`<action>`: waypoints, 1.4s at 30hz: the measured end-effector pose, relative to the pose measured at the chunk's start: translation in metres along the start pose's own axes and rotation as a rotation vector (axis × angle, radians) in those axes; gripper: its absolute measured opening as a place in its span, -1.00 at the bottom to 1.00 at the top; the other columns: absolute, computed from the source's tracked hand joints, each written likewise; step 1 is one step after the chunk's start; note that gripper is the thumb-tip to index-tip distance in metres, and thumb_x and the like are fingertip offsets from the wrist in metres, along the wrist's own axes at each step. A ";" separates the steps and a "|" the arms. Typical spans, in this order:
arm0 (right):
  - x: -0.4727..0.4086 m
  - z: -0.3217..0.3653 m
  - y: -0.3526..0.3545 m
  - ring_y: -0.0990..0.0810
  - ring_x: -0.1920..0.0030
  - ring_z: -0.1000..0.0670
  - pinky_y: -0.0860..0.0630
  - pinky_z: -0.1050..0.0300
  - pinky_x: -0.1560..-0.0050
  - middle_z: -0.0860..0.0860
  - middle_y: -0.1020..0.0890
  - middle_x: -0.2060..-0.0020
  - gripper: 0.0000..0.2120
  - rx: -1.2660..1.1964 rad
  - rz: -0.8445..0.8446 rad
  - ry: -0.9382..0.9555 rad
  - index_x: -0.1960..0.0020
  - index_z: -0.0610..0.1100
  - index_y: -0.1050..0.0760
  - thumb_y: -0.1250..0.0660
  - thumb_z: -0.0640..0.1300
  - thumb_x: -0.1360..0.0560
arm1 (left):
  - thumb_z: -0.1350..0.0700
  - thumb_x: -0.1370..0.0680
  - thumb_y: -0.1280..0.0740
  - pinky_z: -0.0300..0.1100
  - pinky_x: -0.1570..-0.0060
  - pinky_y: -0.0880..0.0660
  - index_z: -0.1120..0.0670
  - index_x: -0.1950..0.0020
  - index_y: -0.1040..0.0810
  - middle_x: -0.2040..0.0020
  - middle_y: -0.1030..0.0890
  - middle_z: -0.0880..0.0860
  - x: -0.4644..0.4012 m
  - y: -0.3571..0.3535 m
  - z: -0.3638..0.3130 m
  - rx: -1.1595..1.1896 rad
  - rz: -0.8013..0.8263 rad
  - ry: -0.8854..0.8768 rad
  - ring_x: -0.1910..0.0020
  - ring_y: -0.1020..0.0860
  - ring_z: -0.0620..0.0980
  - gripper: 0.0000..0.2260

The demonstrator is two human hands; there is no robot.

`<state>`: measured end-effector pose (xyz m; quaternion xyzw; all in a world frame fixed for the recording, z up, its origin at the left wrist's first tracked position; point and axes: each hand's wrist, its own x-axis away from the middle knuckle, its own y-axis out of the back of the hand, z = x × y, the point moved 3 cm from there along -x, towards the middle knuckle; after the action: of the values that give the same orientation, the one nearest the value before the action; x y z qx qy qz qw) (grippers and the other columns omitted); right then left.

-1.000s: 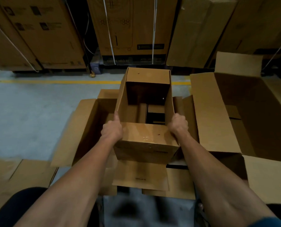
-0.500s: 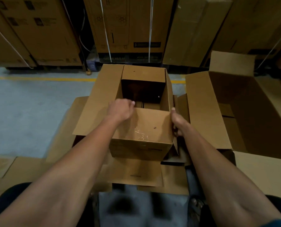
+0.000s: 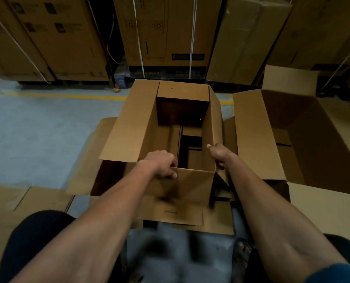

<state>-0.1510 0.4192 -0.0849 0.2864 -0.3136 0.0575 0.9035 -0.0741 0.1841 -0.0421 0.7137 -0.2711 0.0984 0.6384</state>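
Note:
A small brown cardboard box (image 3: pixel 192 186) stands open in front of me, above a larger open box. Its left flap (image 3: pixel 129 127) is folded outward and lies flat. My left hand (image 3: pixel 162 163) curls over the near left corner of the box rim, fingers hooked on the near flap's top edge. My right hand (image 3: pixel 221 155) grips the right wall near the near corner, thumb inside, fingers outside. The inside of the box is dark, and flat cardboard pieces show through it below.
A large open box (image 3: pixel 257 135) lies to the right, flaps spread. Flattened cardboard (image 3: pixel 37 201) covers the floor at left and under the small box. Tall strapped cartons (image 3: pixel 166 33) line the back behind a yellow floor line (image 3: pixel 57 96). My knees and a sandalled foot (image 3: pixel 241 250) are below.
The left flap has been folded outward. My left hand came from the left wall, swung over the opening, then settled on the near left corner. The near flap now stands more upright.

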 end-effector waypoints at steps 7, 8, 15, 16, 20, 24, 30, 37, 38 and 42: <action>-0.022 0.007 -0.008 -0.52 -0.37 -0.32 -0.56 -0.23 -0.32 -0.25 -0.48 -0.41 -0.44 0.249 -0.269 0.088 -0.51 -0.18 -0.25 -0.32 0.09 -0.67 | -0.30 -0.50 -0.51 0.04 -0.17 -0.59 -0.09 -0.17 -0.65 -0.13 -0.63 -0.05 -0.031 0.010 -0.002 0.046 0.200 -0.011 -0.10 -0.60 0.02 -0.62; -0.027 0.010 -0.009 -0.51 -0.37 -0.31 -0.54 -0.21 -0.32 -0.25 -0.48 -0.40 -0.45 0.314 -0.308 0.125 -0.50 -0.17 -0.25 -0.33 0.08 -0.66 | -0.40 -0.46 -0.48 0.02 -0.17 -0.60 -0.11 -0.10 -0.67 -0.11 -0.65 -0.07 -0.039 0.014 0.001 0.105 0.253 0.003 -0.09 -0.61 -0.01 -0.58; -0.079 0.049 -0.002 -0.41 -0.43 -0.31 -0.45 -0.28 -0.40 -0.23 -0.35 -0.47 -0.30 0.540 -0.431 0.275 -0.54 -0.20 -0.18 -0.44 -0.03 -0.55 | -0.37 -0.66 -0.18 0.00 -0.09 -0.54 0.00 -0.27 -0.62 -0.18 -0.63 0.01 -0.120 0.043 0.023 0.225 -0.106 0.101 -0.07 -0.56 0.01 -0.49; -0.088 0.056 0.001 -0.41 -0.44 -0.30 -0.45 -0.28 -0.40 -0.22 -0.36 -0.47 -0.28 0.558 -0.443 0.285 -0.54 -0.19 -0.18 -0.46 -0.05 -0.53 | -0.38 -0.67 -0.14 0.04 -0.11 -0.55 0.01 -0.32 -0.59 -0.20 -0.62 0.05 -0.133 0.048 0.027 0.214 -0.170 0.142 -0.09 -0.56 0.06 -0.46; -0.124 0.083 0.009 -0.39 -0.45 -0.26 -0.48 -0.24 -0.39 -0.20 -0.37 -0.47 -0.24 0.600 -0.506 0.312 -0.53 -0.18 -0.18 -0.51 -0.15 -0.47 | -0.35 -0.70 -0.05 0.08 -0.08 -0.55 0.01 -0.41 -0.50 -0.26 -0.60 0.13 -0.193 0.061 0.039 0.208 -0.358 0.263 -0.21 -0.58 0.18 -0.46; -0.150 0.107 0.017 -0.50 -0.31 -0.27 -0.55 -0.21 -0.25 -0.22 -0.49 -0.28 -0.43 0.625 -0.612 0.311 -0.34 -0.16 -0.23 -0.49 -0.12 -0.49 | -0.34 -0.70 -0.02 0.16 -0.20 -0.55 0.02 -0.55 -0.38 -0.44 -0.52 0.15 -0.252 0.063 0.053 0.195 -0.384 0.283 -0.38 -0.51 0.24 -0.41; -0.176 0.113 0.009 -0.63 -0.11 -0.23 -0.59 0.02 0.13 -0.23 -0.41 -0.24 -0.61 0.621 -0.673 0.322 -0.32 -0.17 -0.23 -0.34 -0.27 -0.59 | -0.26 -0.73 -0.05 0.23 -0.36 -0.45 -0.01 -0.75 0.07 -0.75 0.11 0.03 -0.295 0.074 0.060 0.158 -0.593 0.204 -0.55 -0.31 0.27 -0.33; -0.187 0.104 0.006 -0.61 -0.16 -0.26 -0.66 -0.11 -0.13 -0.31 -0.48 -0.24 -0.57 0.616 -0.666 0.383 -0.44 -0.22 -0.20 -0.22 -0.33 -0.61 | -0.06 -0.67 -0.31 0.21 -0.27 -0.51 -0.02 -0.74 0.18 -0.73 0.29 0.00 -0.326 0.141 0.074 -0.100 -0.810 0.149 -0.42 -0.40 0.25 -0.18; -0.187 0.103 0.005 -0.61 -0.18 -0.26 -0.65 -0.10 -0.15 -0.31 -0.49 -0.24 -0.56 0.612 -0.672 0.379 -0.47 -0.22 -0.19 -0.21 -0.32 -0.62 | -0.05 -0.67 -0.32 0.21 -0.26 -0.51 -0.02 -0.74 0.22 -0.72 0.30 -0.01 -0.335 0.152 0.076 -0.098 -0.778 0.165 -0.43 -0.40 0.27 -0.15; -0.192 0.099 0.002 -0.61 -0.23 -0.25 -0.59 -0.02 -0.20 -0.32 -0.48 -0.33 -0.48 0.675 -0.666 0.371 -0.59 -0.27 -0.10 -0.14 -0.30 -0.67 | 0.06 -0.67 -0.35 0.27 -0.30 -0.46 -0.06 -0.71 0.36 -0.72 0.33 -0.02 -0.369 0.179 0.084 -0.064 -0.580 0.216 -0.52 -0.31 0.32 -0.08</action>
<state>-0.3577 0.3803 -0.1358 0.6319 -0.0037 -0.0855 0.7703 -0.4911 0.1926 -0.0823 0.7261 0.0104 -0.0214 0.6872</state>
